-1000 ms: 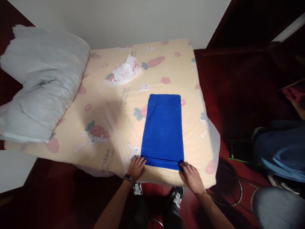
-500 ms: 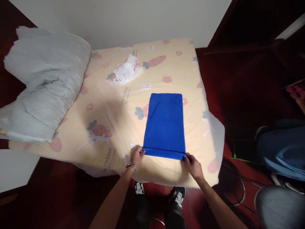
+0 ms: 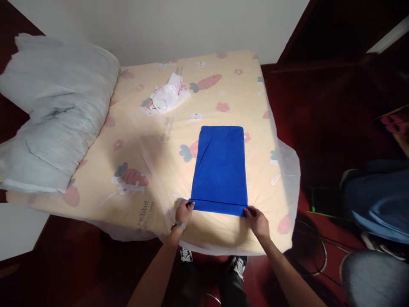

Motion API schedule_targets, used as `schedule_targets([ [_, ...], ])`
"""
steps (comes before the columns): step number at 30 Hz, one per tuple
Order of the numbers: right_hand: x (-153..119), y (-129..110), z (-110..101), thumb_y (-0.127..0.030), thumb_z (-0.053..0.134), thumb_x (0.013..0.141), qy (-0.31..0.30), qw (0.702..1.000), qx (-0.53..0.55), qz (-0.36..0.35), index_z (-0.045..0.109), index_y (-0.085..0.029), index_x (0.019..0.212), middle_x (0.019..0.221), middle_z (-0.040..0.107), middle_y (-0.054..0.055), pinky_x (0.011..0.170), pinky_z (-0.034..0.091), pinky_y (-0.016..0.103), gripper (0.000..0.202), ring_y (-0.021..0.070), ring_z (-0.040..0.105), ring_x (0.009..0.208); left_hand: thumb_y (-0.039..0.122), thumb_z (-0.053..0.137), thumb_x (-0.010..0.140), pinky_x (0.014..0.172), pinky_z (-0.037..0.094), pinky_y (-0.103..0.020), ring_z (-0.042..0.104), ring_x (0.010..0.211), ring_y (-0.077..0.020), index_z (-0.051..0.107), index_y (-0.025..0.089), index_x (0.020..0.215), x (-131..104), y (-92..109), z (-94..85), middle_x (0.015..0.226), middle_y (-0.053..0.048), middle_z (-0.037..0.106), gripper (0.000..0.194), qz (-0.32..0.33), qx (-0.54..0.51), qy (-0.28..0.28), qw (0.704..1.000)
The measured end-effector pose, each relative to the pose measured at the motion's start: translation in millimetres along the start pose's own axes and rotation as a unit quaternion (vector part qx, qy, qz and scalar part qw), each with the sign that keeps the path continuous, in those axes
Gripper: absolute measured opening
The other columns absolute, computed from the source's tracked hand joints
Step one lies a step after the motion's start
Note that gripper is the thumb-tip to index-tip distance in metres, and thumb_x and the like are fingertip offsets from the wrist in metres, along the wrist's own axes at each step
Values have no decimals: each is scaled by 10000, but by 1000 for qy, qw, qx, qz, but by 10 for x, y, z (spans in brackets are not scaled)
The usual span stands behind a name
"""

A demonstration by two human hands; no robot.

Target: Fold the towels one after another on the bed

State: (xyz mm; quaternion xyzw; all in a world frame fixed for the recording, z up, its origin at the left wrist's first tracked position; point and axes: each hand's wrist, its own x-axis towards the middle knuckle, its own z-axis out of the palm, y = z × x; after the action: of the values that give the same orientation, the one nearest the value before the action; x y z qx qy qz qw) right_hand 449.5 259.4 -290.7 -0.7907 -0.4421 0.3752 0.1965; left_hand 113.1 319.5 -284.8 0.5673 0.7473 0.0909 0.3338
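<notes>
A blue cloth [image 3: 220, 166] lies flat on the bed, its near edge turned over in a narrow strip. At the strip's left end my left hand [image 3: 184, 213], with a watch on the wrist, pinches the corner between thumb and fingers. My right hand [image 3: 257, 221] grips the strip's right end the same way. Under the cloth spreads a pale yellow sheet [image 3: 134, 145] printed with carrots, rabbits and flowers.
A crumpled white plastic bag [image 3: 169, 94] rests on the sheet beyond the cloth. Grey bedding [image 3: 64, 111] is heaped at the left. Beside the bed's right end are a grey round seat [image 3: 375, 277] and a blue item [image 3: 380, 204].
Both hands keep hold of the near strip, which looks slightly flatter. The whole view has shifted a little; the cloth stays in place on the bed.
</notes>
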Motion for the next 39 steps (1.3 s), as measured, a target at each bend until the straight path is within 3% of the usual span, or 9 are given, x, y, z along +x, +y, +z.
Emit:
schedule_targets([
  [7,23,98,-67,-662,488,803,-7,999,14,44,661,-201,872,895,764,105,720,530,349,497,263,718,815,377,587,860,602,417,-237,637,663,-159,634,181,738,36,-105,2,695,-8,680,235,-10,-23,-19,1000],
  [10,-143,231,-91,-682,515,771,-13,998,11,59,623,-210,833,799,758,90,647,538,345,488,254,720,716,359,581,868,543,414,-231,608,543,-144,587,194,734,-144,-216,-10,583,30,622,212,-6,-14,-22,1000],
  [13,-368,362,-69,-646,530,788,-15,999,3,52,585,-226,893,751,750,60,636,551,337,437,243,723,685,323,614,844,587,457,-262,620,592,-166,572,205,790,-405,-312,12,642,23,629,136,27,14,-6,1000],
  [18,-596,436,2,-566,451,896,16,998,-47,-34,576,-214,1014,937,713,131,810,535,435,392,293,685,884,307,464,950,921,471,-448,630,1031,-283,641,207,953,-775,-356,111,1086,-126,677,204,141,64,14,988],
  [22,-645,436,10,-439,550,864,-16,984,-76,-160,639,-236,1144,1171,655,129,995,459,499,357,320,588,1098,262,503,920,1092,382,-462,557,1226,-282,667,253,1134,-844,-368,131,1266,-86,652,270,264,77,-49,960],
  [25,-667,472,6,-381,600,842,-32,974,-78,-211,639,-273,1209,1272,628,103,1024,451,520,384,332,550,1185,177,550,839,1118,362,-495,514,1284,-300,625,231,1258,-766,-387,80,1338,-98,617,428,302,77,-86,946],
  [31,-589,509,12,-397,539,893,-20,978,-14,-205,649,-235,1154,1229,663,105,1054,459,495,326,295,583,1174,69,535,756,1066,436,-468,576,1200,-266,670,223,1141,-552,-340,-47,1233,-82,669,436,236,20,-54,970],
  [35,-418,419,44,-481,459,935,7,990,42,-135,631,-178,1125,1163,693,133,999,505,464,396,274,645,1093,196,519,868,866,554,-355,672,997,-218,668,212,1094,-401,-273,-46,1082,-78,720,271,163,-33,-32,986],
  [39,-248,296,55,-542,413,943,26,994,78,-64,603,-162,1167,1110,716,135,905,546,406,480,248,686,1000,352,526,919,701,558,-298,694,756,-188,650,192,1140,-250,-193,-22,898,-57,736,299,89,-59,-19,994],
])
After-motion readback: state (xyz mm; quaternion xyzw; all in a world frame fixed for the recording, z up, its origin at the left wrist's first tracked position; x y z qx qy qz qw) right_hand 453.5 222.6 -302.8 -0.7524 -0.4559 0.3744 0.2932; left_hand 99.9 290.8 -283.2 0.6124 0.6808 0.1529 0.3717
